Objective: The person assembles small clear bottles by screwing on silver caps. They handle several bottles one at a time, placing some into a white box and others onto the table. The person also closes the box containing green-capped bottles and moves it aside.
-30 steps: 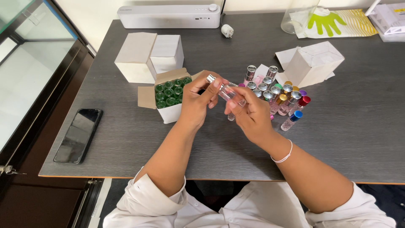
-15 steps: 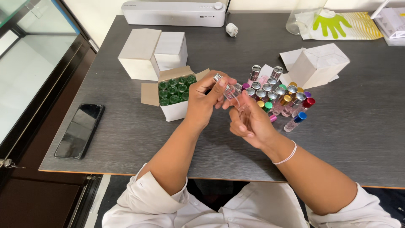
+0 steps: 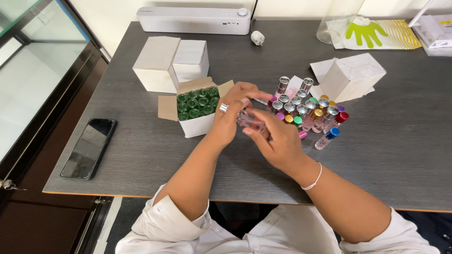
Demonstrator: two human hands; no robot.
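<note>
Hands, left (image 3: 231,117) and right (image 3: 278,143), pinch small clear bottle (image 3: 249,120) between them.

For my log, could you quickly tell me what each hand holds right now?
Left hand: closed on the small clear bottle.
Right hand: closed on the same bottle.

White shirt sleeves are rolled up above both elbows, leaving the forearms bare. A thin white bracelet (image 3: 311,177) circles the wrist of the right hand (image 3: 278,143).
</note>
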